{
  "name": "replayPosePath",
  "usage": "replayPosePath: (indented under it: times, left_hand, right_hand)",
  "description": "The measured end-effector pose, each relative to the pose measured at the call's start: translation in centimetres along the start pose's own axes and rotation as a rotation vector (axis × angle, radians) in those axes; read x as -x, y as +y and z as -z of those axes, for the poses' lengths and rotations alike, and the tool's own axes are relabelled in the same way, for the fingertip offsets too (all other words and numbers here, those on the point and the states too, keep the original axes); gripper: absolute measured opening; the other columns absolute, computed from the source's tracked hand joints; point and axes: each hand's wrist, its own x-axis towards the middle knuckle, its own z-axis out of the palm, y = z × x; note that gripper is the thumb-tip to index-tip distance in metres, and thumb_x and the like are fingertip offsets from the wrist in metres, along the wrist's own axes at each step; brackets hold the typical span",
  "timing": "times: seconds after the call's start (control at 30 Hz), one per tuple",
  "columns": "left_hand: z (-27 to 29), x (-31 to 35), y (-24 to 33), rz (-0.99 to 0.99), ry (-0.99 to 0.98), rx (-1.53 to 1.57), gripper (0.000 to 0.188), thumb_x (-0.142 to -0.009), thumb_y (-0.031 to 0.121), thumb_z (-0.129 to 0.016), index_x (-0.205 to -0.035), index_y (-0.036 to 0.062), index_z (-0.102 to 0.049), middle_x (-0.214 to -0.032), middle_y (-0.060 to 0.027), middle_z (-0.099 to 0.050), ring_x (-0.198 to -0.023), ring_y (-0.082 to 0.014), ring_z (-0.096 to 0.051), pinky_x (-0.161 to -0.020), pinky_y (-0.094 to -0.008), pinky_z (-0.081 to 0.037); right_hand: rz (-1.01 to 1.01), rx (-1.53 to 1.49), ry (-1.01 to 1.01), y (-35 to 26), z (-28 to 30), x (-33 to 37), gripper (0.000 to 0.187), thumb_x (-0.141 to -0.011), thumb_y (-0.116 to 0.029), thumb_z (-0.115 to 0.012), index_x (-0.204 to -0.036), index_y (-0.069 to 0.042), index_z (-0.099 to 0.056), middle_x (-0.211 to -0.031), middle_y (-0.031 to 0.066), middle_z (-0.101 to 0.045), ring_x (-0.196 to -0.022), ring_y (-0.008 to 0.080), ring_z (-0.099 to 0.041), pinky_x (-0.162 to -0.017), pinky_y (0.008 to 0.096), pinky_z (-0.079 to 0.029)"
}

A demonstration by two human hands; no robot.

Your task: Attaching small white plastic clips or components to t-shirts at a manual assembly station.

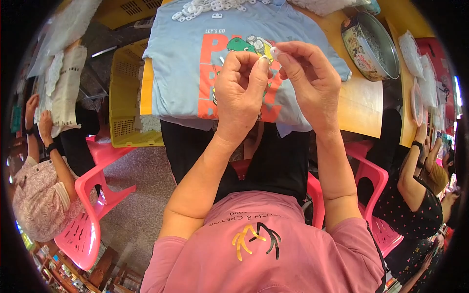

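Covering part of a small, glossy white piece (274, 50), the bare right hand (311, 75) pinches it between thumb and forefinger; its outline is unclear. It sits at the fingertips, just beside the bare left hand (241, 88); whether that grip encloses anything cannot be told. White two-holed plastic pieces (216, 6) are cut off above.

the cloth (178, 68) is light blue with red lettering (209, 90) and a green dinosaur (237, 45), the small pieces (195, 9) white, the crate (132, 141) yellow, the chairs (75, 239) pink, and a co-worker's top (415, 207) black with pink dots.
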Motion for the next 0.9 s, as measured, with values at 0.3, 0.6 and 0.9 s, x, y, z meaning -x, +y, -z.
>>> replayPosePath:
  times: [0.3, 0.6, 0.9]
  left_hand:
    - [-0.1, -0.1, -0.1, -0.01, 0.019, 0.01, 0.008, -0.097, 0.008, -0.059, -0.096, 0.002, -0.053, -0.081, -0.0007, -0.06, -0.065, -0.0028, -0.053, -0.055, -0.0185, -0.042]
    - [0.2, -0.1, -0.2, -0.006, -0.013, 0.013, 0.009, -0.097, 0.008, -0.059, -0.097, 0.0025, -0.053, -0.079, -0.0018, -0.061, -0.065, -0.0045, -0.054, -0.056, -0.0191, -0.043]
    - [0.4, -0.1, -0.6, -0.065, -0.085, 0.104, 0.009, -0.099, 0.011, -0.057, -0.103, 0.0052, -0.051, -0.083, -0.0004, -0.058, -0.069, -0.0047, -0.052, -0.06, -0.0189, -0.043]
  right_hand:
    - [-0.028, -0.068, 0.012, 0.2, -1.0, 0.5, 0.017, -0.092, 0.001, -0.063, -0.109, 0.003, -0.063, -0.099, 0.0047, -0.065, -0.08, 0.0081, -0.059, -0.072, 0.0206, -0.049]
    - [-0.025, -0.127, 0.011, 0.3, -1.0, 0.4, 0.015, -0.092, 0.001, -0.064, -0.107, 0.004, -0.064, -0.096, 0.0033, -0.065, -0.079, 0.0079, -0.06, -0.07, 0.0208, -0.049]
    - [-0.216, -0.351, -0.044, -0.8, -0.1, -0.4, 0.017, -0.092, -0.006, -0.066, -0.107, 0.003, -0.066, -0.09, 0.0044, -0.067, -0.076, 0.0079, -0.059, -0.069, 0.0223, -0.05]
